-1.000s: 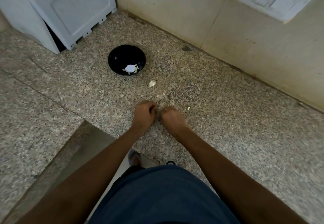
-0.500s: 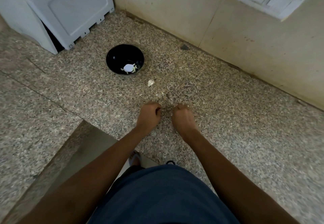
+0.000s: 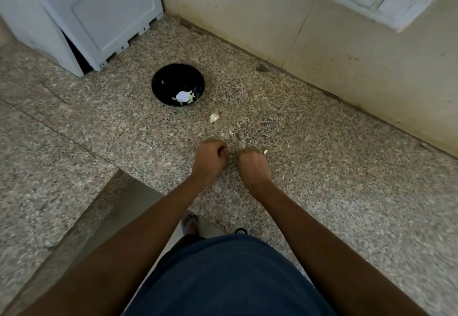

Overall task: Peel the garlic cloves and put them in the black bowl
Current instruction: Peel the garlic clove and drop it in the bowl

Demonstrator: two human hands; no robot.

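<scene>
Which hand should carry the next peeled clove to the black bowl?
Probably the left hand: the black bowl sits ahead and to the left, nearer that side, so the right hand would have to cross over it.

A speckled granite desk [image 3: 322, 167] meets a cream wall. On it sit a black bowl [image 3: 178, 84] holding pale garlic pieces, a white appliance [image 3: 81, 16] at the far left, and scraps of garlic skin [image 3: 214, 117] just beside the bowl
</scene>
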